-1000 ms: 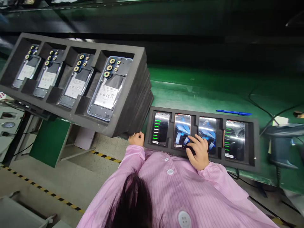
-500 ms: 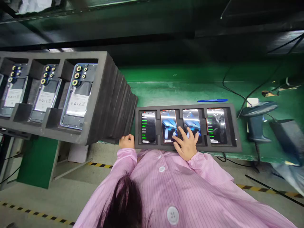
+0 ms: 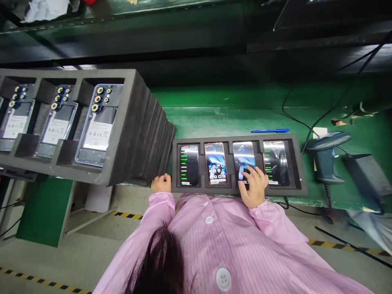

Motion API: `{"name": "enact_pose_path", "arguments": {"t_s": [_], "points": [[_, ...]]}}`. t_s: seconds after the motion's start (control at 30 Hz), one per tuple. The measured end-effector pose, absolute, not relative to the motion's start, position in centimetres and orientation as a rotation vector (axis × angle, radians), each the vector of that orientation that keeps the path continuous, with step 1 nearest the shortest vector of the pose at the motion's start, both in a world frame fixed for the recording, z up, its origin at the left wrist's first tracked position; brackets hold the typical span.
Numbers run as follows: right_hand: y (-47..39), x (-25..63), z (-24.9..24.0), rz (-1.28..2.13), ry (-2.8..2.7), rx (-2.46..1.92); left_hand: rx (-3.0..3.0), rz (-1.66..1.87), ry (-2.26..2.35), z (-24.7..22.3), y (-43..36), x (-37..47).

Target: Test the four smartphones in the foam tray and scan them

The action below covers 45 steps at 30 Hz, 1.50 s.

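A dark foam tray [image 3: 300, 173] lies at the bench's front edge, with several smartphones face up in its slots. The leftmost phone [image 3: 188, 163] shows green and white text lines on black. Beside it, an orange-edged phone [image 3: 215, 157] displays app icons over a blue wallpaper. My right hand [image 3: 253, 188] is over the lower part of the third phone [image 3: 244, 151], fingers apart, fingertips on or just above its blue screen. The rightmost phone [image 3: 276, 157] also shows green text and is partly covered. My left hand [image 3: 161, 183] is curled closed beside the tray's left end.
At left stands a tall stack of foam trays [image 3: 134, 134]; its top one holds phones with bare backs [image 3: 97, 126]. A blue pen [image 3: 270, 131] lies behind the front tray. To the right are a barcode scanner [image 3: 328, 155], a black box [image 3: 366, 175] and loose cables.
My right hand has moved right, from between the two middle phones onto the third. The second phone's screen has gone from plain wallpaper to app icons. My left hand stays put.
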State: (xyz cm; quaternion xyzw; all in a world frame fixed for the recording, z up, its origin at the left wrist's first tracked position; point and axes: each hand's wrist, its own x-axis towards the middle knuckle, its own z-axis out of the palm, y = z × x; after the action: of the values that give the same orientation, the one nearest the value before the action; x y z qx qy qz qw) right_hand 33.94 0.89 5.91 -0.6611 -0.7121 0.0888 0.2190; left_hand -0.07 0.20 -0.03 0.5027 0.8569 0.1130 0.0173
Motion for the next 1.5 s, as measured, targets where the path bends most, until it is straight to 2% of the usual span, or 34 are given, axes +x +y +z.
{"name": "enact_pose_path", "arguments": {"t_s": [0.37, 0.77, 1.1, 1.5], "points": [[2.0, 28.8, 6.9, 0.587, -2.501, -1.539, 1.559, 0.343, 2.660, -0.2, 0.2, -0.2], [0.5, 32.4, 6.6, 0.382, -2.145, -1.588, 1.511, 0.417, 2.660, -0.2, 0.2, 0.0], [2.2, 29.3, 6.7, 0.526, -2.171, -1.303, 1.472, 0.390, 2.661, 0.3, 0.3, 0.3], [4.4, 23.4, 7.4, 0.817, -2.515, -1.177, 1.451, 0.331, 2.688, 0.3, 0.1, 0.8]]}}
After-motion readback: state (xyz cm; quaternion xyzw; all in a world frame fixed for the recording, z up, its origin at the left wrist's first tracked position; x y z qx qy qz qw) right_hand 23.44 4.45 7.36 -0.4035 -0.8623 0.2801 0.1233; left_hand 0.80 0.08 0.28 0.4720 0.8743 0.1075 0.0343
